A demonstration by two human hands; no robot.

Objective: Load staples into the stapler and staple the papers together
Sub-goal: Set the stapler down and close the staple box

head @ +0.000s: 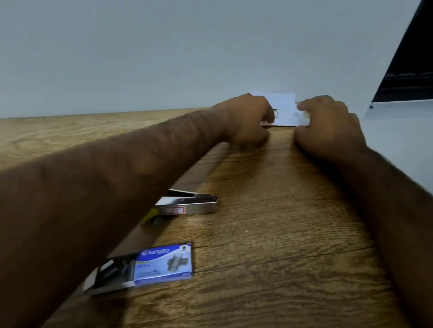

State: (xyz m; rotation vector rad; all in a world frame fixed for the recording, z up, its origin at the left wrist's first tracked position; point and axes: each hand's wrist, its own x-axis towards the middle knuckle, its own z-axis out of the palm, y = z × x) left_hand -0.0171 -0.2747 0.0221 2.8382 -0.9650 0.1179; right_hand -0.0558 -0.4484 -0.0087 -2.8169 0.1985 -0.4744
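At the far end of the table [282, 240], right up against the wall [142, 45], both hands were on the papers [284, 109]. The left hand [245, 121] had its fingers [269, 115] curled, pinching the left edge. The right hand [326, 128] pinched the right edge the same way, so the sheets sat between them. Closer in, the metal stapler [191, 205] lay on the table, looking open and half hidden under the left forearm. Just nearer sat the blue staple box [163, 265], tray slid partway out, well apart from the papers.
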